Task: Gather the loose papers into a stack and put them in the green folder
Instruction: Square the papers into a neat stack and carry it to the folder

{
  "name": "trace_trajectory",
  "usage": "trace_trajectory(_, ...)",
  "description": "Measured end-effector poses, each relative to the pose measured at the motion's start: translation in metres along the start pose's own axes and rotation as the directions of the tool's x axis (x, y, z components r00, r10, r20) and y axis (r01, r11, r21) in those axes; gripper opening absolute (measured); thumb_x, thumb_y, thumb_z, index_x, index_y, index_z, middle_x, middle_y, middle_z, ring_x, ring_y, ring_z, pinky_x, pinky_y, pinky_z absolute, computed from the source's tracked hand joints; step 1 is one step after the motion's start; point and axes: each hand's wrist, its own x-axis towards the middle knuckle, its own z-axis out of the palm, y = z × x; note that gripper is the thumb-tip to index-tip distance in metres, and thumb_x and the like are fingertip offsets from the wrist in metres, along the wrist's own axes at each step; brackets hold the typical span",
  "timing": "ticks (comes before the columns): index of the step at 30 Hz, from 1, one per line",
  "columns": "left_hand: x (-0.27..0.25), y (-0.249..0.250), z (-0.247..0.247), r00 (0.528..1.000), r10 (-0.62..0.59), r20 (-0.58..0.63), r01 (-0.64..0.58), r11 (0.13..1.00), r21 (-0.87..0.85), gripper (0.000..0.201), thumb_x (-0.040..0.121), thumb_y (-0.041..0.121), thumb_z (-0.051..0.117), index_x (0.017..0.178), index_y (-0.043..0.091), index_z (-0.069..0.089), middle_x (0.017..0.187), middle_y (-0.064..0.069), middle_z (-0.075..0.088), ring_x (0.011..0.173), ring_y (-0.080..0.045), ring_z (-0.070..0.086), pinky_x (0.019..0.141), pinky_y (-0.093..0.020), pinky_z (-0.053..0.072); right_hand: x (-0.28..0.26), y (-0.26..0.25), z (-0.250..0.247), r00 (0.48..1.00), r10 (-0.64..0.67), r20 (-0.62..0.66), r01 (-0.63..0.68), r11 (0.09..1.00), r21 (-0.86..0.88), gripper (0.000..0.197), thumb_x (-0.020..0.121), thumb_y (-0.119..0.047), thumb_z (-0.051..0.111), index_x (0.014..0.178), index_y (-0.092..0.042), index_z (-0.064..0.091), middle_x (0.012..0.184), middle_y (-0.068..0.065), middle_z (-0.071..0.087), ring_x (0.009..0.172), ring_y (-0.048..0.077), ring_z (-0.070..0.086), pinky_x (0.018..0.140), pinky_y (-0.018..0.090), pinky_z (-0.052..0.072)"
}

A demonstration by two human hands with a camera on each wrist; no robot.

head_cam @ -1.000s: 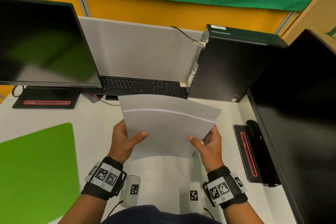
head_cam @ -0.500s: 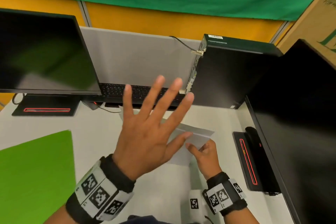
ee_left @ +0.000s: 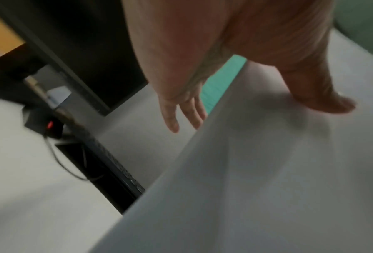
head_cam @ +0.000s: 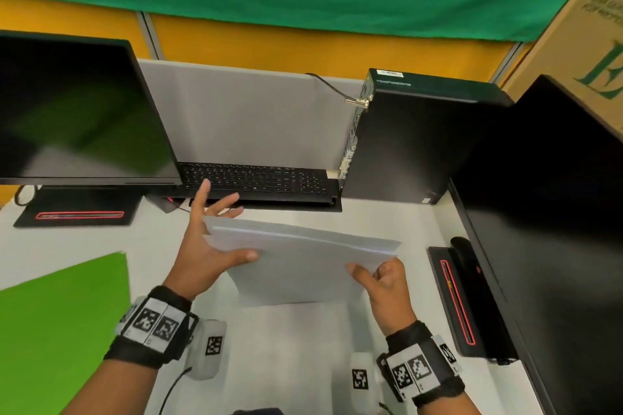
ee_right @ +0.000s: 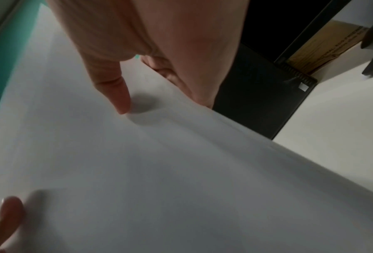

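Observation:
A thin stack of white papers (head_cam: 303,263) hangs tilted above the white desk (head_cam: 296,340). My right hand (head_cam: 369,271) pinches its right corner, thumb (ee_right: 118,99) on the top sheet (ee_right: 181,171). At the stack's left edge is my left hand (head_cam: 224,236). Its thumb (ee_left: 328,101) rests on top of the papers (ee_left: 257,171), and its straight, spread fingers (ee_left: 181,113) reach past the far edge. The green folder (head_cam: 64,323) lies flat on the desk at the left, apart from both hands.
A black keyboard (head_cam: 256,178) and a grey partition (head_cam: 253,111) sit behind the papers. A dark monitor (head_cam: 77,118) stands at the left. A black computer tower (head_cam: 414,141), a second monitor (head_cam: 546,212) with its base (head_cam: 462,300) and a cardboard box (head_cam: 580,44) are at the right.
My left hand let go of the stack, rose open in front of the camera, then came back down to the left edge. The right hand kept its hold as the papers tipped flatter.

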Motion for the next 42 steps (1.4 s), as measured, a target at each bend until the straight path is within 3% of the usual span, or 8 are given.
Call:
trace_trajectory(3,0.0,0.001,0.016,0.999,0.04,0.02,-0.04,0.999,-0.015,0.067,0.039,0.048,0.09,0.101,0.035,0.071,0.097,0.011,0.076,0.093,-0.005,0.07,0.078,-0.018,0.057,0.002,-0.009,0.0,0.999,-0.04,-0.02,0.04,0.999,0.011,0.017,0.081,0.01,0.063,0.096,0.004,0.066,0.085,0.0,0.076,0.084,0.015,0.071,0.076,0.019,0.055)
trace_trajectory(8,-0.006,0.004,0.051,0.975,0.137,-0.177,-0.149,0.987,-0.058,0.021,0.072,0.007,0.077,0.086,0.02,0.07,0.079,0.019,0.077,0.075,0.003,0.071,0.067,-0.01,0.054,0.002,-0.011,0.003,0.993,-0.053,-0.103,0.051,0.998,-0.023,0.033,0.085,0.007,0.059,0.115,-0.007,0.056,0.096,-0.001,0.072,0.092,0.006,0.068,0.079,0.015,0.055)
trace_trajectory(17,-0.014,-0.016,0.067,0.944,0.079,-0.319,-0.12,0.986,-0.112,0.03,0.067,0.038,0.062,0.09,0.02,0.067,0.08,0.015,0.075,0.076,0.001,0.069,0.063,-0.01,0.053,-0.001,0.007,0.014,0.987,0.012,-0.162,-0.028,0.995,-0.096,0.035,0.087,0.005,0.057,0.117,-0.011,0.05,0.099,-0.001,0.063,0.084,-0.01,0.063,0.071,0.006,0.053)
trace_trajectory(23,-0.014,-0.023,0.068,0.943,0.141,-0.302,-0.177,0.979,-0.097,0.046,0.073,0.043,0.052,0.094,0.001,0.056,0.087,-0.004,0.06,0.073,-0.001,0.059,0.059,-0.009,0.047,0.002,0.014,0.009,0.989,0.041,-0.139,-0.059,0.99,-0.127,0.047,0.079,0.007,0.066,0.102,-0.03,0.05,0.102,0.001,0.063,0.092,0.005,0.063,0.073,0.01,0.054)
trace_trajectory(26,-0.015,-0.042,0.066,0.956,0.042,-0.291,-0.073,0.993,-0.095,0.043,0.068,0.039,0.06,0.1,0.01,0.059,0.091,-0.004,0.065,0.079,-0.001,0.064,0.064,-0.01,0.051,0.003,0.019,0.01,0.984,0.106,-0.143,-0.127,0.981,-0.147,0.046,0.081,0.008,0.063,0.116,-0.017,0.049,0.108,0.002,0.063,0.096,0.002,0.063,0.093,0.027,0.054)
trace_trajectory(29,-0.013,-0.05,0.07,0.951,-0.045,-0.306,0.037,0.999,-0.031,0.028,0.08,0.014,0.065,0.108,0.011,0.059,0.093,0.001,0.066,0.09,-0.016,0.065,0.065,-0.013,0.054,0.003,0.019,0.015,0.978,0.139,-0.157,-0.163,0.975,-0.152,0.054,0.087,0.002,0.058,0.136,-0.01,0.037,0.128,0.01,0.056,0.118,0.021,0.055,0.11,0.046,0.04)
trace_trajectory(35,-0.012,-0.033,0.077,0.935,0.03,-0.352,-0.017,0.999,0.04,0.022,0.088,0.002,0.058,0.106,0.014,0.058,0.088,0.012,0.064,0.075,0.015,0.064,0.059,-0.002,0.048,0.002,0.011,0.015,0.984,0.05,-0.173,-0.08,0.983,-0.167,0.053,0.092,-0.006,0.054,0.138,-0.02,0.031,0.123,-0.001,0.055,0.116,0.008,0.054,0.105,0.029,0.041)
trace_trajectory(42,-0.021,-0.077,0.08,0.932,-0.149,-0.331,0.167,0.985,0.028,0.026,0.084,0.0,0.059,0.104,0.017,0.06,0.09,0.01,0.066,0.085,-0.007,0.064,0.076,-0.025,0.054,-0.006,0.042,0.016,0.976,0.16,-0.148,-0.195,0.946,-0.26,0.058,0.093,-0.001,0.05,0.121,-0.047,0.027,0.117,-0.026,0.046,0.101,-0.027,0.045,0.1,0.008,0.033)
